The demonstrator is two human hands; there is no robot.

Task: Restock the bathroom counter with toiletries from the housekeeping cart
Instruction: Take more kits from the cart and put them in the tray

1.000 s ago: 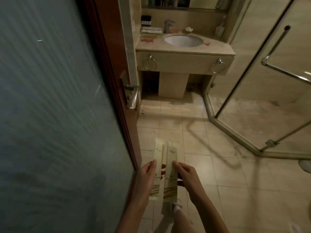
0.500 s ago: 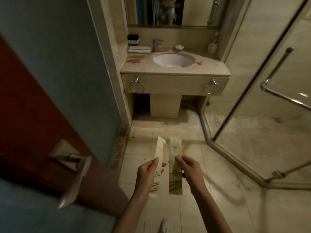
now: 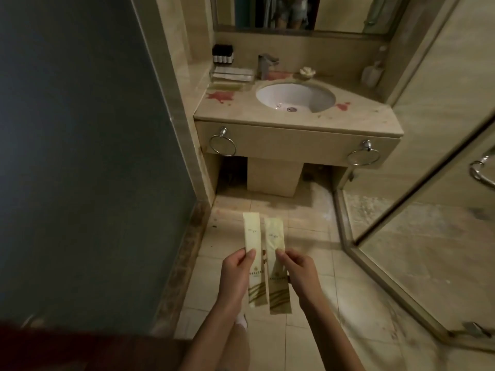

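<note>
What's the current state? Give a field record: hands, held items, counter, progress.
left hand: pinches left packet
right hand: pinches right packet
packets: long, cream, side by side, held over the floor
counter: sink, tap, dark bottles and tray at back left, red stains
progress: packets not yet on counter

Left packet (image 3: 252,236) in my left hand (image 3: 235,274), right packet (image 3: 276,238) just beside it in my right hand (image 3: 301,271), both over the floor (image 3: 308,263). Counter (image 3: 267,117) ahead: sink (image 3: 294,96) set in it, faucet (image 3: 265,66) behind the sink, bottles (image 3: 222,53) back-left, tray (image 3: 232,73) before them. Wall (image 3: 80,156) left, shower glass (image 3: 428,223) right.
</note>
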